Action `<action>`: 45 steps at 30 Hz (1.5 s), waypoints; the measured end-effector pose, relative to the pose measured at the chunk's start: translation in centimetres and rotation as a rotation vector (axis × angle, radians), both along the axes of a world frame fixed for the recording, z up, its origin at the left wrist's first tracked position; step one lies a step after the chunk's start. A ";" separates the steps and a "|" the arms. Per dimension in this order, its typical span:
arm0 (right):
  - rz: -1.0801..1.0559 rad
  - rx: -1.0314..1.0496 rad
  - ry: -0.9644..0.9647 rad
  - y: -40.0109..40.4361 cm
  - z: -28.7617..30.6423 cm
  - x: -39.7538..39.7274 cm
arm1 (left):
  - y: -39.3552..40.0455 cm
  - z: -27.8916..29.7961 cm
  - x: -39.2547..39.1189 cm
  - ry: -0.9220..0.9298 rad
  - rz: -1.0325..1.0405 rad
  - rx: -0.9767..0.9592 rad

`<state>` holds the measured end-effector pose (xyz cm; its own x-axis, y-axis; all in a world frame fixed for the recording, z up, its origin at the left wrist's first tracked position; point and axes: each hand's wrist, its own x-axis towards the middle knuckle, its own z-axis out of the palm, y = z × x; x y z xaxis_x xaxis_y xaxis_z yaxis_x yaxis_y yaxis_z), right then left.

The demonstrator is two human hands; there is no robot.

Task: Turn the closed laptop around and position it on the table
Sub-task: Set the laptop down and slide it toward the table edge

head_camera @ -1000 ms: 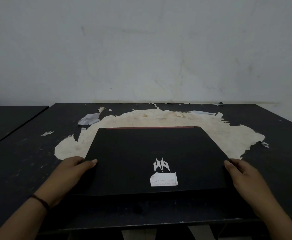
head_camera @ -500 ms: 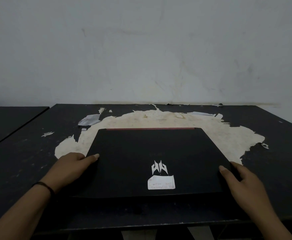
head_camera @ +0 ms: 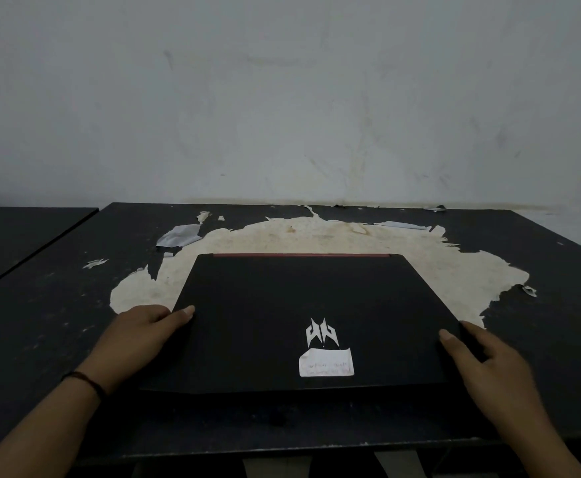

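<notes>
A closed black laptop point(head_camera: 299, 305) lies flat on the dark table point(head_camera: 58, 305), lid up, with a silver logo and a white paper sticker near its front edge and a red strip along its far edge. My left hand point(head_camera: 140, 334) grips the laptop's left side, thumb on the lid. My right hand point(head_camera: 482, 360) holds the right side near the front corner, thumb resting on the lid. The fingers under both edges are hidden.
The tabletop's black coating has peeled away in a large pale patch point(head_camera: 454, 267) behind and beside the laptop. A loose grey flake point(head_camera: 178, 234) lies at the back left. A second dark table point(head_camera: 13, 236) adjoins on the left. A white wall point(head_camera: 282, 98) stands directly behind.
Both thumbs have slid a little further onto the lid, and the right hand has shifted slightly toward the front corner. The laptop has barely moved.
</notes>
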<state>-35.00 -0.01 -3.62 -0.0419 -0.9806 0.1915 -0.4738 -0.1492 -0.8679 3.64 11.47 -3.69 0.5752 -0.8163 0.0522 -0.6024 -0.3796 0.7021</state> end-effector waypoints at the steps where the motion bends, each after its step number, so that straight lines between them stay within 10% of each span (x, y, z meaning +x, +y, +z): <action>1: 0.008 -0.005 -0.007 0.0 0.1 0.0 | 0.0 0.0 0.0 -0.005 0.000 0.005; 35: -0.062 -0.111 0.056 -0.5 -0.5 -0.4 | -1.7 2.2 1.4 -0.166 0.149 -0.131; 45: -0.065 -0.103 0.347 -1.0 0.5 -0.4 | -6.1 0.3 3.3 -0.281 0.129 -0.196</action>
<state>-35.38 -0.97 -3.11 -0.0191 -0.9529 0.3026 -0.7488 -0.1869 -0.6359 6.97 5.33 -3.35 0.6137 -0.6970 0.3709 -0.7382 -0.3398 0.5827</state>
